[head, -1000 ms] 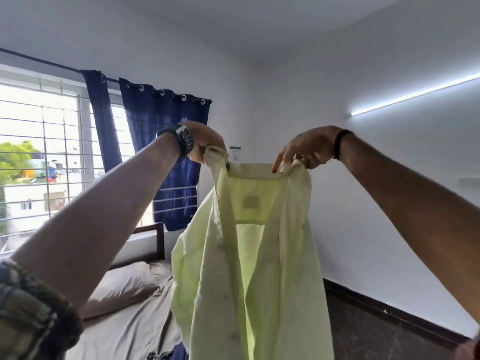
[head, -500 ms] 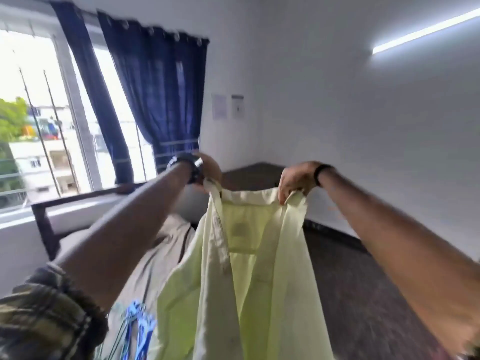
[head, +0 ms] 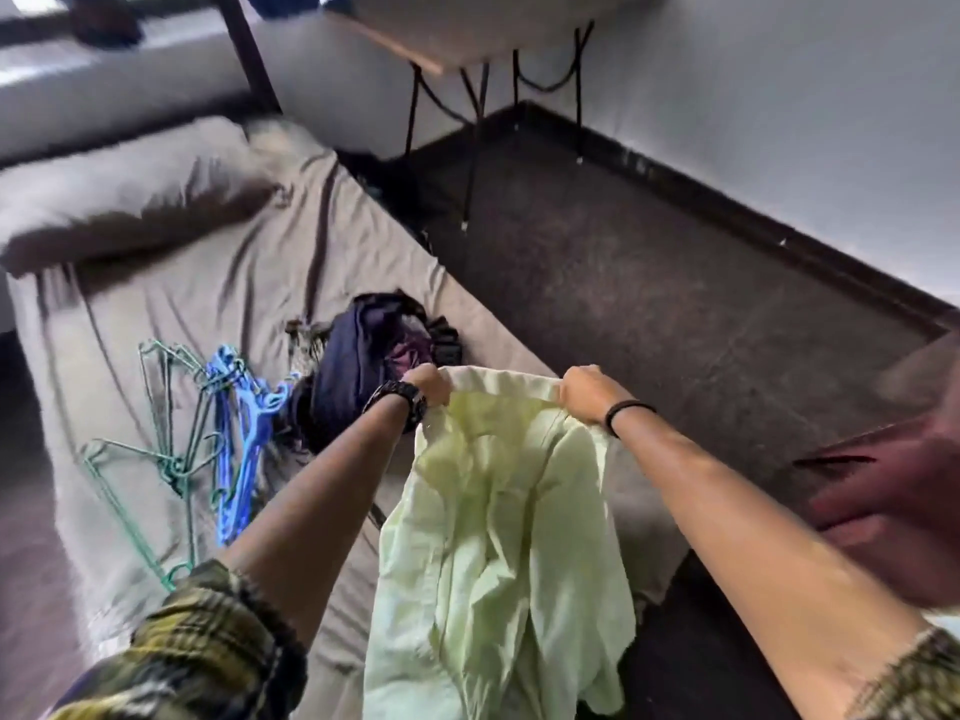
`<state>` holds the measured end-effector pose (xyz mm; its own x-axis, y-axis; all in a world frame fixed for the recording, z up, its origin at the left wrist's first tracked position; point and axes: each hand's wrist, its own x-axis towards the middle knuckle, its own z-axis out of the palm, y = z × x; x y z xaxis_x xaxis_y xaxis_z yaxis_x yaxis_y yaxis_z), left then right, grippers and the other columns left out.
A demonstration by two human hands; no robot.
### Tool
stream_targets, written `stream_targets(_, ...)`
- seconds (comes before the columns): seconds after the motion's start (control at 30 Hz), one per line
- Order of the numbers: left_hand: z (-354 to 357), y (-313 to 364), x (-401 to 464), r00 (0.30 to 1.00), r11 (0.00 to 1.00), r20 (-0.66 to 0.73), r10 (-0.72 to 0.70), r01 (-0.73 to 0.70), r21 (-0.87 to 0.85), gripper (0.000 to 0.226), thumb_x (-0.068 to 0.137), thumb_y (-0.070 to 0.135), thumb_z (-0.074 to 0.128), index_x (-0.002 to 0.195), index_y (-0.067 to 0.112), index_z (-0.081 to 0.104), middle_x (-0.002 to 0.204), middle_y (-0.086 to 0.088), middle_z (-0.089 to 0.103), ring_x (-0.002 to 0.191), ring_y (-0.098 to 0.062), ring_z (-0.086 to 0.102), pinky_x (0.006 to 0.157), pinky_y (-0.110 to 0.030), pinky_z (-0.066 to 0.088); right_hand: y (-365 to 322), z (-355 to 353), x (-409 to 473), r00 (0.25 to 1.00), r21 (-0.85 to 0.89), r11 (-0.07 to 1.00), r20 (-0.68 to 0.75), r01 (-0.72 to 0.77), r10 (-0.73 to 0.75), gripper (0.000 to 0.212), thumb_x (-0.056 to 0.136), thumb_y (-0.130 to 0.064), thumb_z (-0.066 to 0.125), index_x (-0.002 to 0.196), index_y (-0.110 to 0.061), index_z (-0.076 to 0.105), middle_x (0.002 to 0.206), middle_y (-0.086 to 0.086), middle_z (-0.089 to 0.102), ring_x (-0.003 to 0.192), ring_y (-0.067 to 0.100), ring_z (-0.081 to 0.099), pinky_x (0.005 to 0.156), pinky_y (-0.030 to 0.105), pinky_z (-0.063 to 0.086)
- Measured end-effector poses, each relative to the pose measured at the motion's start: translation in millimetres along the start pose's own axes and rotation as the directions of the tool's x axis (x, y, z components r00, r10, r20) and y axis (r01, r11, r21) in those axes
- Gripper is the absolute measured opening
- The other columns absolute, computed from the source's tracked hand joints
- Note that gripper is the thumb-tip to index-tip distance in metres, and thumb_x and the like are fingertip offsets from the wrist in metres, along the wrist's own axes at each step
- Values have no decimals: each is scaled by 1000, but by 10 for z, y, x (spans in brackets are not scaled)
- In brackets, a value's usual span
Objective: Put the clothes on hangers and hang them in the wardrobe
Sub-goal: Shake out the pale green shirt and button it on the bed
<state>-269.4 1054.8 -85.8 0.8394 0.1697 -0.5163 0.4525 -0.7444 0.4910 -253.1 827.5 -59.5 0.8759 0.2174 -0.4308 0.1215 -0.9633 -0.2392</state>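
You hold the shirt, not yet on a hanger.
Your left hand (head: 430,383) and right hand (head: 587,394) both grip the pale green shirt (head: 498,537) by its top; the hangers (head: 223,407) and dark clothes (head: 363,371) wait at centre left.

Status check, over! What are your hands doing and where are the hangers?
Both hands, left and right, gripping the shirt at its top edge. Shirt not on a hanger yet. Hangers piled on the bed, beside dark clothes. Nothing blocking.

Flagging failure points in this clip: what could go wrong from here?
The green wire hangers and blue plastic hangers lie interlocked on the bed, so pulling one may drag others. Both the left hand and right hand grip the pale green shirt; freeing one could let it slump.
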Motion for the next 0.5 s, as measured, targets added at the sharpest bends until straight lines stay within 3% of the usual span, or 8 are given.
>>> stream_targets(0.1, 227, -119, 312, 996, 999, 91, 22, -19, -38, 40, 91, 0, 54, 130, -7, 49, 125, -21, 57, 92, -17, 48, 53, -14, 44, 51, 277, 401, 999, -60, 997, 16, 43, -42, 36, 86, 3, 42, 114, -1, 64, 126, 21, 56, 115, 37, 56, 92, 38, 47)
stream_targets(0.13, 278, -127, 417, 994, 997, 108, 22, -14, -76, 38, 89, -2, 53, 126, -8, 52, 116, -19, 60, 91, -18, 51, 51, -13, 44, 52, 369, 543, 999, -69, 996, 14, 49, -49, 37, 86, 3, 42, 117, -1, 62, 128, 21, 54, 116, 37, 55, 94, 39, 47)
stream_targets(0.2, 367, -174, 689, 999, 994, 18, 39, -37, -103, 33, 85, -1, 51, 117, -5, 60, 107, -16, 64, 97, -23, 62, 65, -20, 48, 38, 493, 787, 999, -79, 996, -15, 49, -50, 36, 86, 3, 42, 118, 2, 59, 128, 21, 49, 117, 39, 53, 95, 41, 45)
stream_targets(0.27, 446, -262, 941, 991, 978, -121, -50, 23, -209, 36, 84, 1, 48, 117, 2, 62, 109, -16, 64, 101, -29, 64, 78, -28, 51, 52, 606, 988, 999, -65, 998, -36, 10, -12, 32, 87, 1, 42, 114, 5, 57, 127, 22, 46, 114, 41, 53, 94, 42, 43)
stream_targets(0.37, 532, -345, 1257, 968, 894, -179, -178, 83, -441, 33, 82, -1, 43, 100, 11, 68, 103, -13, 64, 93, -32, 67, 76, -43, 58, 138, 787, 1376, 997, 37, 997, -13, -72, 73, 30, 85, -2, 46, 110, 9, 60, 122, 26, 53, 112, 40, 54, 90, 35, 43)
stream_targets(0.43, 617, -418, 1448, 972, 843, -149, -180, 74, -533, 35, 79, -2, 43, 94, 18, 67, 100, -13, 66, 88, -29, 68, 76, -44, 59, 202, 851, 1583, 994, 98, 989, 2, -108, 109, 24, 85, -1, 46, 99, 9, 63, 109, 25, 61, 114, 38, 54, 82, 32, 42)
stream_targets(0.5, 712, -505, 1599, 970, 818, -175, -171, 40, -574, 35, 79, -2, 48, 99, 20, 67, 96, -12, 67, 77, -23, 67, 76, -39, 59, 250, 922, 1760, 991, 174, 976, 10, -134, 135, 19, 87, 1, 46, 90, 8, 64, 98, 21, 63, 116, 36, 54, 87, 34, 42)
